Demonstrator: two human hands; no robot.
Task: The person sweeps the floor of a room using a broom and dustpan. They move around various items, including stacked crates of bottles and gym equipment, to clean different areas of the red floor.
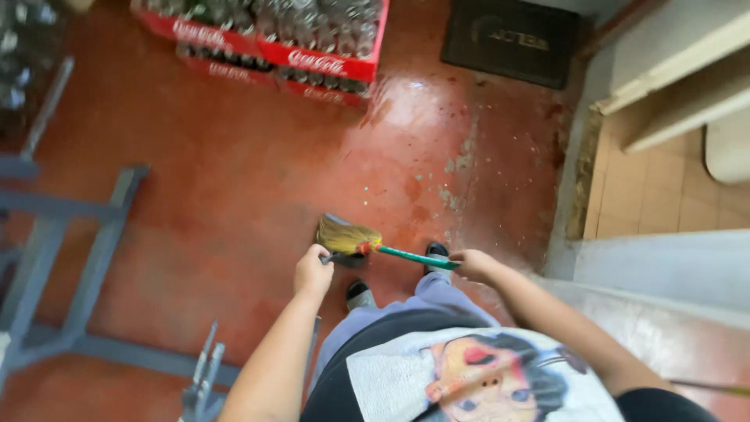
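1. Person stands on a red floor [234, 195] and looks straight down; both arms reach out in front of the legs.
2. Right hand [471, 266] is clenched around the green handle of a small hand broom [367, 244], gripping at the handle's end, so the bristles point away toward the left.
3. Broom lies nearly level, straw bristles low over the floor just ahead of the shoes [436, 252]; that angle suits pushing dirt sideways.
4. Left hand [312, 272] is closed on the grip of a dark dustpan [337, 234], held right against the bristle end, pan mouth facing the broom so sweepings can go in.
5. Dustpan sits partly hidden behind the bristles; cannot tell whether its edge touches the floor.
6. Pale specks and scuffed patches [461, 156] show on the floor beyond the broom, toward the wall.
7. Red crates of glass bottles [312, 59] are stacked at the far side, well apart from the hands.
8. Dark doormat [512, 39] lies beside the crates, near the corner.
9. Grey metal frame [86, 258] stands at the person's left, legs on the floor, clear of the sweeping spot.
10. On the right, a low ledge [656, 266] and a tiled area [664, 195] sit higher than the floor; right arm runs along just beside the ledge.
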